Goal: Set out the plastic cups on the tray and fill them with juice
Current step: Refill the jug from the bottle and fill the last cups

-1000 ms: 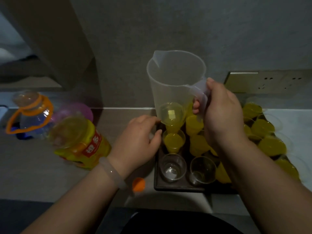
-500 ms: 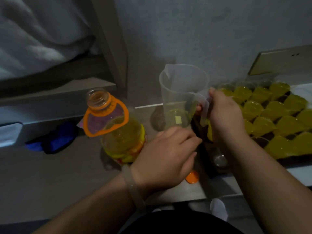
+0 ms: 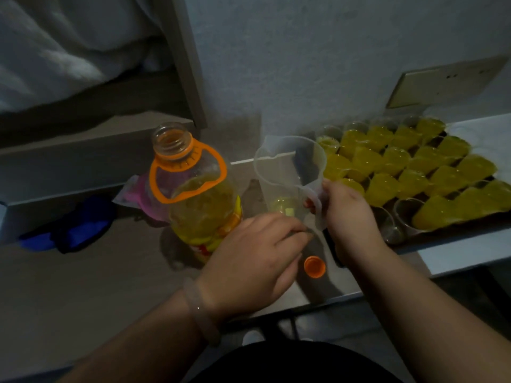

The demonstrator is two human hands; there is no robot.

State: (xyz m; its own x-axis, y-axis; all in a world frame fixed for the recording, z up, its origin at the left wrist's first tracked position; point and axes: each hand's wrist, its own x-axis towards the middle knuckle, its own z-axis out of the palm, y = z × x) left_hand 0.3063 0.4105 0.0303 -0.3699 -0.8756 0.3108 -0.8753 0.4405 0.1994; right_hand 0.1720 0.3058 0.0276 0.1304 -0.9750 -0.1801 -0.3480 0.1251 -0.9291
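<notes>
A clear plastic jug (image 3: 287, 172) with a little yellow juice at its bottom stands just left of the dark tray (image 3: 448, 227). My right hand (image 3: 348, 217) grips the jug's handle. Several plastic cups filled with juice (image 3: 414, 164) cover the tray, and two empty cups (image 3: 403, 214) stand at its near left corner. My left hand (image 3: 257, 258) hovers with relaxed fingers between the jug's base and the open juice bottle (image 3: 199, 205), holding nothing. The bottle's orange cap (image 3: 314, 267) lies on the table beside my left hand.
A blue cloth (image 3: 69, 228) and a pink item (image 3: 143, 200) lie left of the bottle. A wall socket plate (image 3: 442, 84) sits behind the tray. White bedding (image 3: 55, 51) fills the upper left. The table's front edge runs just below my wrists.
The jug has come down from above the cups to the spot left of the tray. My left hand left the tray's edge and moved toward the bottle. The view swung left.
</notes>
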